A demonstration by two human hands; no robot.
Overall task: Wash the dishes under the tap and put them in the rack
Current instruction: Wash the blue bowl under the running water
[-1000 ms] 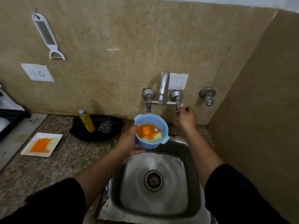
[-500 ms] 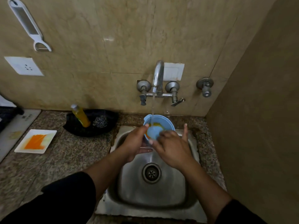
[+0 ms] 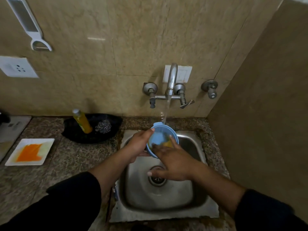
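Under tap (image 3: 172, 77) — steel sink (image 3: 166, 199), granite counter (image 3: 66, 165), tiles (image 3: 133, 39)

Dim, warm indoor light. One small glare streak on the wall tile (image 3: 96, 38) toward 11 o'clock; soft sheen on the steel sink (image 3: 166, 197). Fingers of the right hand (image 3: 175, 160) motion-blurred at centre. Black sleeves (image 3: 70, 205), 5 to 8 o'clock, lose all detail. Wide-angle bowing at the edges.
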